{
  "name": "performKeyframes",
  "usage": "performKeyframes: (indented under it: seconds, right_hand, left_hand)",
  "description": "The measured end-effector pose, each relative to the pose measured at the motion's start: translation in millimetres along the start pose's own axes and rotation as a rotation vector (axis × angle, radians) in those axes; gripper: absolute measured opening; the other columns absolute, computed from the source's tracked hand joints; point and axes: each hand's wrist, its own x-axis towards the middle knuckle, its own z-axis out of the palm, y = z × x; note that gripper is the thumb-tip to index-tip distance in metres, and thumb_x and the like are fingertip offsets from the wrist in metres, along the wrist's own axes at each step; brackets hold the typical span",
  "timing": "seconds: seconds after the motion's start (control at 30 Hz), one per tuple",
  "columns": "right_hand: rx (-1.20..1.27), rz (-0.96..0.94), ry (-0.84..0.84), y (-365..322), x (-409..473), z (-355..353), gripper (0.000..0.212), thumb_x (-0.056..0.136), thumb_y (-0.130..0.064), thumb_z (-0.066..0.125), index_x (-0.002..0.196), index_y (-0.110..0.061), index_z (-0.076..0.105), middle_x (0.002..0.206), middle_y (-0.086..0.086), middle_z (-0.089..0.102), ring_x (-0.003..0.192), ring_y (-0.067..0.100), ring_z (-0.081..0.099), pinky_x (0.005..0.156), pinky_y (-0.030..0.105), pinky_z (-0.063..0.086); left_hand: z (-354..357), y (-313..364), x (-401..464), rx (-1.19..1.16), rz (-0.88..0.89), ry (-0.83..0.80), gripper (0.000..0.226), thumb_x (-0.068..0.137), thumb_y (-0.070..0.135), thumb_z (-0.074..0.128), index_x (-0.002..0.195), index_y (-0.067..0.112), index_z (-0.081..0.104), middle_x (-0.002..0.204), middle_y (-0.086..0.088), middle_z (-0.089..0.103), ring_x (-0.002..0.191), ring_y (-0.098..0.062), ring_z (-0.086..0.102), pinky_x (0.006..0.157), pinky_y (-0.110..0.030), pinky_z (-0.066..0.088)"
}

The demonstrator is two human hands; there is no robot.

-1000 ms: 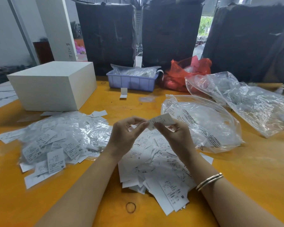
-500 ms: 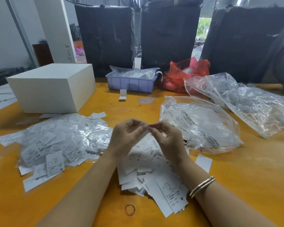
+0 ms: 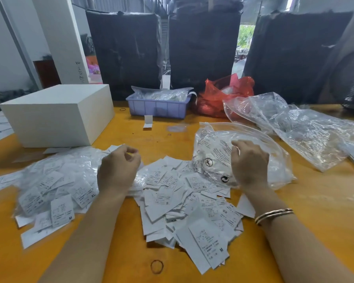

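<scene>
Our right hand hangs loose-fingered over the clear bag, likely to fill it from the labels heaped on the desk; our left hand curls, holding what we cannot tell.

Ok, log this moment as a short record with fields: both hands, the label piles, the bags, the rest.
left hand: fingers curled above the bagged-label pile; any hold unclear
right hand: fingers relaxed, on or just over the clear zip bag
loose labels: white size tags heaped between the hands on the table
far side: white box, blue tray, red bag
near edge: rubber band
</scene>
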Motion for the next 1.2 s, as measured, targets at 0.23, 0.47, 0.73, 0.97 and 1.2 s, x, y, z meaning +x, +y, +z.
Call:
performKeyframes:
  seconds: [0.23, 0.47, 0.73, 0.97, 1.2]
  right_hand:
    - [-0.459, 0.069, -0.414, 17.3, 3.5, 14.1, 0.018, 0.09, -0.022, 0.047, 0.103, -0.017, 0.06, 0.104, 0.003, 0.058, 0.101, 0.024, 0.053, 0.086, 0.036, 0.033]
    - [-0.297, 0.126, -0.246, 19.2, 1.7, 16.2, 0.015, 0.089, -0.024, 0.053, 0.095, -0.024, 0.067, 0.1, 0.0, 0.062, 0.098, 0.023, 0.052, 0.085, 0.037, 0.029]
    - [0.009, 0.286, -0.182, 25.7, 6.1, 16.4, 0.013, 0.087, -0.033, 0.06, 0.087, -0.022, 0.068, 0.092, 0.0, 0.065, 0.096, 0.023, 0.053, 0.078, 0.034, 0.018]
    - [-0.176, 0.179, -0.17, 26.9, 3.8, 16.3, 0.026, 0.095, -0.032, 0.044, 0.087, -0.023, 0.067, 0.074, 0.0, 0.06, 0.088, 0.024, 0.054, 0.076, 0.037, 0.018]
    - [0.026, 0.163, -0.117, 24.3, 4.3, 16.2, 0.032, 0.094, -0.028, 0.046, 0.08, -0.012, 0.07, 0.07, 0.0, 0.062, 0.077, 0.025, 0.054, 0.071, 0.031, 0.012]
  left_hand:
    - [-1.4, -7.6, 1.6, 0.487, -0.078, -0.148, 0.021, 0.09, 0.028, 0.056, 0.109, 0.031, 0.063, 0.107, 0.001, 0.066, 0.105, -0.023, 0.052, 0.086, -0.039, 0.031]
    - [1.2, -0.9, -5.8, 0.566, 0.116, 0.012, 0.024, 0.085, 0.031, 0.065, 0.108, 0.025, 0.066, 0.11, -0.005, 0.064, 0.104, -0.028, 0.05, 0.075, -0.036, 0.022]
    - [21.9, 18.5, -22.1, 0.178, 0.376, -0.027, 0.01, 0.082, 0.018, 0.069, 0.09, 0.023, 0.071, 0.093, 0.003, 0.068, 0.097, -0.025, 0.057, 0.075, -0.031, 0.024]
    - [33.2, 23.5, -32.8, -0.031, 0.282, -0.194, 0.012, 0.087, 0.016, 0.063, 0.093, 0.025, 0.07, 0.096, 0.012, 0.066, 0.104, -0.019, 0.053, 0.083, -0.033, 0.033]
    - [30.0, 26.2, -33.7, -0.086, 0.212, -0.238, 0.014, 0.09, 0.015, 0.059, 0.095, 0.023, 0.07, 0.097, 0.009, 0.066, 0.104, -0.019, 0.052, 0.092, -0.044, 0.04]
